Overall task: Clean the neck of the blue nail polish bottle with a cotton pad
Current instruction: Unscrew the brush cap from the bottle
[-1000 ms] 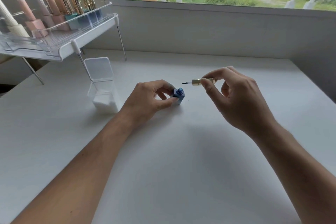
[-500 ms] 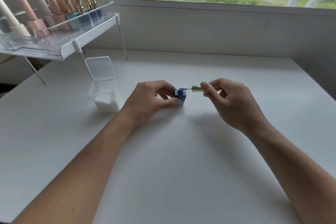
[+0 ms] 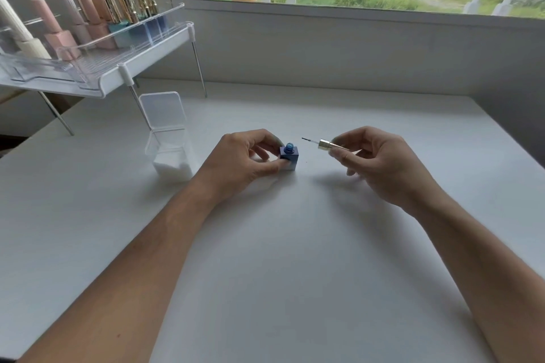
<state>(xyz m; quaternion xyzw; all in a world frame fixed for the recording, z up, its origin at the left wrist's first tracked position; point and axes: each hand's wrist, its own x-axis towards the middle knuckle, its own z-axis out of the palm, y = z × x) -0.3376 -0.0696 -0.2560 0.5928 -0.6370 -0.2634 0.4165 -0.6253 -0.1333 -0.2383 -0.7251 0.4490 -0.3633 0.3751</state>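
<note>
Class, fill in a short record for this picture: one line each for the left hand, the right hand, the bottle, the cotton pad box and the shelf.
left hand: left hand grips the blue nail polish bottle on the white table
right hand: right hand holds the gold cap, brush pointing at the bottle, apart from it
bottle: upright, open, neck bare
cotton pad box: clear box, lid up, white pads inside, left of the bottle
shelf: rack at far left with capped polish bottles

I am seeing two bare forearms reaching in from the near edge, no sleeves, watches or rings showing on either. The left hand [image 3: 244, 160] and right hand [image 3: 380, 165] are both ungloved, with short, unpainted nails showing.
</note>
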